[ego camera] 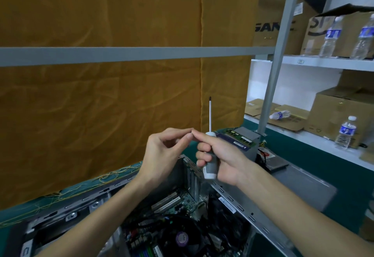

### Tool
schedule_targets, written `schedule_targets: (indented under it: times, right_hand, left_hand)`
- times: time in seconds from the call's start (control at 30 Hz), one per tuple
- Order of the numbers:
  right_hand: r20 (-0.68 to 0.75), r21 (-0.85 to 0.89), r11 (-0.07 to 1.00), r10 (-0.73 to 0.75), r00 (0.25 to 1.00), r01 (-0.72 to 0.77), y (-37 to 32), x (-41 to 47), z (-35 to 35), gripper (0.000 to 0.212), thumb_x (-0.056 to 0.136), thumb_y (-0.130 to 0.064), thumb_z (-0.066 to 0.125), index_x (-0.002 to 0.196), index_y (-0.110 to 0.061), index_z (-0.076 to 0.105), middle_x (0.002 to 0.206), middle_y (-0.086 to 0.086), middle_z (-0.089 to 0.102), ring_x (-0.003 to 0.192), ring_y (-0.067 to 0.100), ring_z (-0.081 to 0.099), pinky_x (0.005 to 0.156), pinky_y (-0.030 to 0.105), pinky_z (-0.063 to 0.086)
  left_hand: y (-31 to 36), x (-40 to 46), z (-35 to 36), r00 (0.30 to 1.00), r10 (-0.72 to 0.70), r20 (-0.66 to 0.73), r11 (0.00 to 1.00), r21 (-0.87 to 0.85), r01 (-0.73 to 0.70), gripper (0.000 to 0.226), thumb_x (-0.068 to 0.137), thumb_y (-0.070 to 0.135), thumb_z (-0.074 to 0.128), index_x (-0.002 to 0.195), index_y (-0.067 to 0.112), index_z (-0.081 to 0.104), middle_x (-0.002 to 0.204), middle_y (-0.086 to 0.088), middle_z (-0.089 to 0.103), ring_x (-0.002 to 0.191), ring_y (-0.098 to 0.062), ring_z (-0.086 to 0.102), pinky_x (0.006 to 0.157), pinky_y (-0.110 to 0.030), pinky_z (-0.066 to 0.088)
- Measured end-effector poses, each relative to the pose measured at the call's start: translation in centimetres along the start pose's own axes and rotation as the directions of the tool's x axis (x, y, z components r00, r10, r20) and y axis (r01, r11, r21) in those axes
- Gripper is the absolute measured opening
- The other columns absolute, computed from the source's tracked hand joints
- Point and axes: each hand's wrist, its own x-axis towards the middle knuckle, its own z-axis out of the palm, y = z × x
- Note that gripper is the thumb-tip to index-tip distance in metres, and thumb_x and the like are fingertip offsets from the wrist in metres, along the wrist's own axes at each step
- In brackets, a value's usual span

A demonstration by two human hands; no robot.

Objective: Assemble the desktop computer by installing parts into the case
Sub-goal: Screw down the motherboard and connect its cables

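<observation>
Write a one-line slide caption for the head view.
Right hand grips an upright screwdriver while the left hand pinches something tiny above the open computer case.

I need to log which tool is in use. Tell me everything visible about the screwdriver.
The screwdriver has a grey-and-white handle and a slim, pale metal shaft ending in a dark tip. It stands upright, tip up, above the open computer case. The right hand grips its handle; the left hand meets the right forefinger beside the handle's top.

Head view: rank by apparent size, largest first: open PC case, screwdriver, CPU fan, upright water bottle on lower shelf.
1. PC case
2. screwdriver, held nearer the camera, so it looks bigger
3. CPU fan and water bottle: look alike, and the bottle is farther away, so unranked.
</observation>
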Motion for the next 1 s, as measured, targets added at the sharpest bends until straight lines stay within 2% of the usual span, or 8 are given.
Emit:
schedule_targets:
  times: [0.13, 0.23, 0.33, 0.4, 0.5, 0.67, 0.87, 1.0]
  right_hand:
    - [-0.024, -0.042, 0.999, 0.014, 1.0, -0.015, 1.2, -0.5, 0.9, 0.047, 0.076, -0.034, 0.083, 0.117, -0.016, 0.065, 0.056, -0.006, 0.043, 0.044, 0.008, 0.038, 0.045, 0.023, 0.039]
    - [-0.021, -0.126, 0.991, 0.032, 0.999, -0.035, 2.0, -0.7, 0.9, 0.038, 0.087, -0.04, 0.077, 0.113, -0.014, 0.072, 0.06, -0.004, 0.045, 0.046, 0.009, 0.038, 0.046, 0.024, 0.039]
    - [0.007, -0.164, 0.986, 0.023, 1.0, -0.022, 3.0, -1.3, 0.3, 0.035, 0.094, -0.038, 0.071, 0.113, -0.01, 0.064, 0.066, 0.001, 0.051, 0.049, 0.013, 0.043, 0.046, 0.027, 0.04]
    - [0.009, -0.284, 0.958, -0.036, 0.999, 0.037, 3.9, -1.7, -0.1, 0.028, 0.098, -0.03, 0.067, 0.111, -0.007, 0.054, 0.071, 0.005, 0.057, 0.05, 0.016, 0.048, 0.045, 0.029, 0.041]
    - [0.042, -0.471, 0.872, -0.129, 0.991, 0.134, 5.0, -2.0, -0.5, 0.016, 0.102, -0.019, 0.061, 0.111, -0.006, 0.058, 0.076, 0.007, 0.062, 0.051, 0.017, 0.051, 0.045, 0.028, 0.043]
    - [0.1, -0.612, 0.765, -0.179, 0.979, 0.202, 5.9, -2.0, -1.0, 0.013, 0.1, -0.013, 0.065, 0.112, -0.014, 0.069, 0.077, 0.007, 0.066, 0.051, 0.016, 0.054, 0.043, 0.027, 0.045]
    - [0.156, -0.61, 0.747, -0.212, 0.965, 0.263, 6.1, -2.1, -1.3, 0.018, 0.098, -0.012, 0.067, 0.114, -0.018, 0.072, 0.081, 0.009, 0.071, 0.051, 0.016, 0.055, 0.042, 0.027, 0.045]
    - [0.156, -0.589, 0.756, -0.241, 0.958, 0.286, 6.0, -2.0, -1.4, 0.019, 0.097, -0.013, 0.069, 0.109, -0.026, 0.076, 0.082, 0.009, 0.072, 0.051, 0.016, 0.055, 0.042, 0.027, 0.044]
  left_hand:
    - [0.0, -1.1, -0.8, 0.998, -0.066, -0.011, 0.989, -0.134, 0.064, 0.015, 0.094, 0.012, 0.07, 0.106, 0.011, 0.08, 0.101, -0.002, 0.078, 0.098, -0.016, 0.074, 0.078, -0.018, 0.055]
    - [-0.2, -1.5, -0.8, 0.987, -0.161, 0.011, 0.958, -0.239, 0.159, 0.014, 0.095, 0.01, 0.068, 0.104, 0.01, 0.08, 0.094, -0.005, 0.079, 0.093, -0.016, 0.076, 0.077, -0.017, 0.055]
    - [-0.6, -1.0, -1.6, 0.955, -0.297, 0.021, 0.91, -0.296, 0.29, 0.013, 0.091, 0.014, 0.073, 0.102, 0.016, 0.08, 0.097, -0.005, 0.079, 0.095, -0.016, 0.076, 0.076, -0.021, 0.057]
    - [-0.9, -0.6, -2.6, 0.911, -0.408, 0.053, 0.833, -0.386, 0.396, 0.019, 0.085, 0.017, 0.077, 0.103, 0.016, 0.08, 0.103, -0.006, 0.078, 0.1, -0.017, 0.074, 0.076, -0.023, 0.058]
    - [-1.3, -0.2, -4.3, 0.837, -0.529, 0.141, 0.668, -0.54, 0.513, 0.023, 0.074, 0.021, 0.081, 0.096, 0.017, 0.082, 0.104, -0.006, 0.078, 0.096, -0.017, 0.074, 0.077, -0.027, 0.058]
    - [-1.7, 0.0, -5.3, 0.791, -0.562, 0.243, 0.48, -0.683, 0.551, 0.017, 0.083, 0.021, 0.077, 0.1, 0.018, 0.075, 0.095, 0.0, 0.074, 0.087, -0.012, 0.073, 0.077, -0.028, 0.061]
    - [-1.8, 0.3, -5.6, 0.784, -0.584, 0.211, 0.528, -0.635, 0.564, 0.03, 0.082, 0.024, 0.08, 0.111, 0.019, 0.075, 0.096, 0.003, 0.074, 0.082, -0.01, 0.072, 0.074, -0.024, 0.061]
    - [-1.9, 0.3, -6.0, 0.791, -0.554, 0.26, 0.497, -0.659, 0.565, 0.02, 0.087, 0.022, 0.078, 0.106, 0.019, 0.077, 0.107, -0.003, 0.074, 0.092, -0.015, 0.073, 0.079, -0.03, 0.061]
